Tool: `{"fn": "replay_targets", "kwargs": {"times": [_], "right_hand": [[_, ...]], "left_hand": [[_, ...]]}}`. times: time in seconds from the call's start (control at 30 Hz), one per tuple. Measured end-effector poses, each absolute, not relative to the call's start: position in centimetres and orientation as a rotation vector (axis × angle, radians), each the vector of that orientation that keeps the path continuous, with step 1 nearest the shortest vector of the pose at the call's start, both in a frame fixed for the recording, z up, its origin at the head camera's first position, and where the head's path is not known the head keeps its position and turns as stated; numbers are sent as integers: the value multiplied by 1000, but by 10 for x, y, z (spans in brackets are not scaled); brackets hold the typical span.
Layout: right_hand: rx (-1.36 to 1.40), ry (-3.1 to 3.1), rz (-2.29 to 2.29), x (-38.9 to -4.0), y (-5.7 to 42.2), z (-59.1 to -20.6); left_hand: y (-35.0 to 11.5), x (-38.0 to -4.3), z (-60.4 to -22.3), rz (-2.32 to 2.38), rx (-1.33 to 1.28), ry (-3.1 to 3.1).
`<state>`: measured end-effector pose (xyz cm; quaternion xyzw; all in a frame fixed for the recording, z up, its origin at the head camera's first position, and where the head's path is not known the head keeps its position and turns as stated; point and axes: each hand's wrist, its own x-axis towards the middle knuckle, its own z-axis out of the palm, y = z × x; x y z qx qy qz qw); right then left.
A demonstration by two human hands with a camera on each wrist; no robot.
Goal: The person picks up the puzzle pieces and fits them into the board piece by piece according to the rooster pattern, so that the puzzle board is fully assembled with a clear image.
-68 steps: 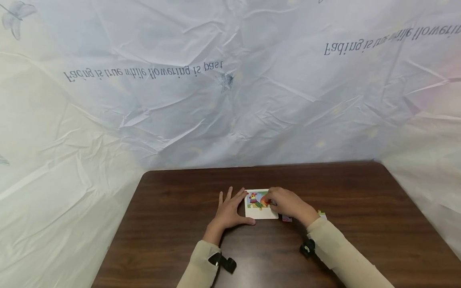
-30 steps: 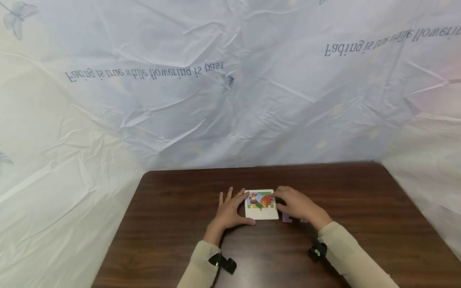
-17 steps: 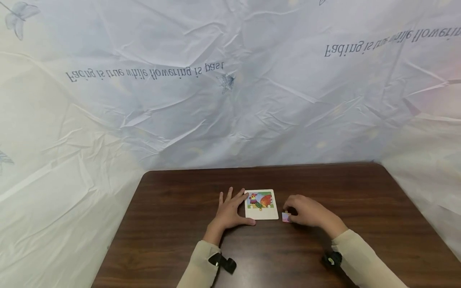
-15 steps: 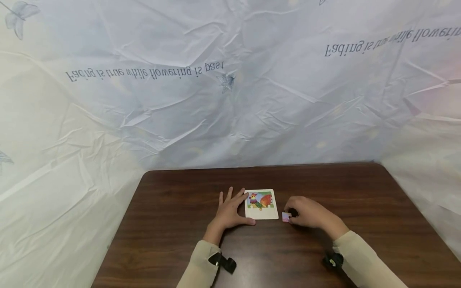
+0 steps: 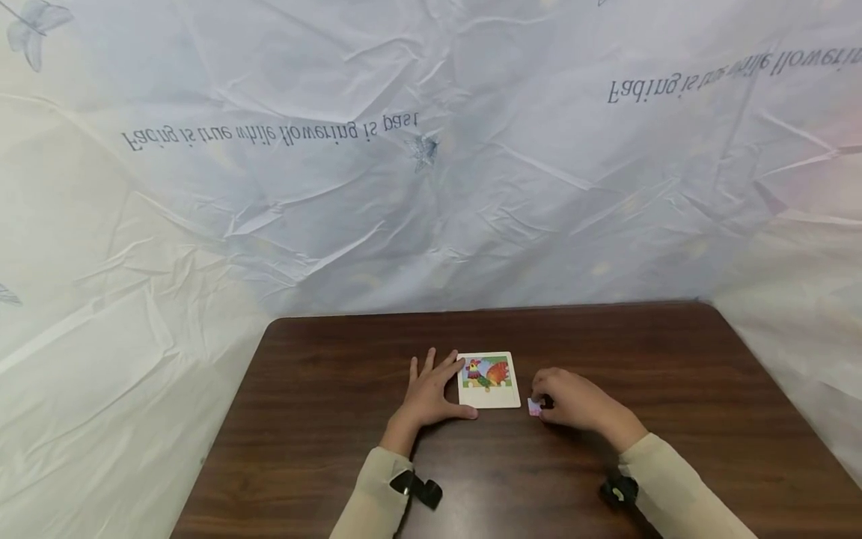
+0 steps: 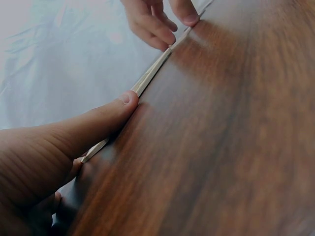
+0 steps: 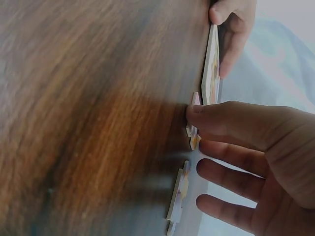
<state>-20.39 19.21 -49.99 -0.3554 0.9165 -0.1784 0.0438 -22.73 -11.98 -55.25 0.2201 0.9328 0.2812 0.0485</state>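
Note:
A white puzzle board [image 5: 497, 399] lies flat on the table, its upper part filled with a colourful rooster picture and its lower part plain. My left hand [image 5: 426, 398] rests at the board's left side with fingers spread, the index fingertip at the upper left corner and the thumb at the lower edge. Just right of the board, my right hand [image 5: 572, 399] pinches a small pink and purple puzzle piece [image 5: 533, 409]. In the right wrist view the thumb presses on that puzzle piece [image 7: 189, 130], and the index fingertip is mostly hidden.
More puzzle pieces [image 7: 177, 196] lie near the right hand in the right wrist view, covered by that hand in the head view. The dark wooden table [image 5: 337, 374] has a printed white sheet [image 5: 431, 224] hanging behind it and along both sides.
My right hand has let go of a piece at the right part of the rooster picture, then moved right and down to the pink and purple puzzle piece. My left hand stays put.

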Motion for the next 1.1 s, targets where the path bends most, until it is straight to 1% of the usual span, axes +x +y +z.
{"fn": "replay_targets", "kwargs": {"times": [0.43,0.77,1.1], "right_hand": [[-1051,2779,-641,-203,192,-504],[-1083,2814,-649,-203,193,-505],[-1045,2817,-670,-207,184,-496]], "left_hand": [[-121,-226,-556,850,684,2858],[-120,-227,-555,831,687,2862],[-121,-227,-555,841,696,2862]]}}
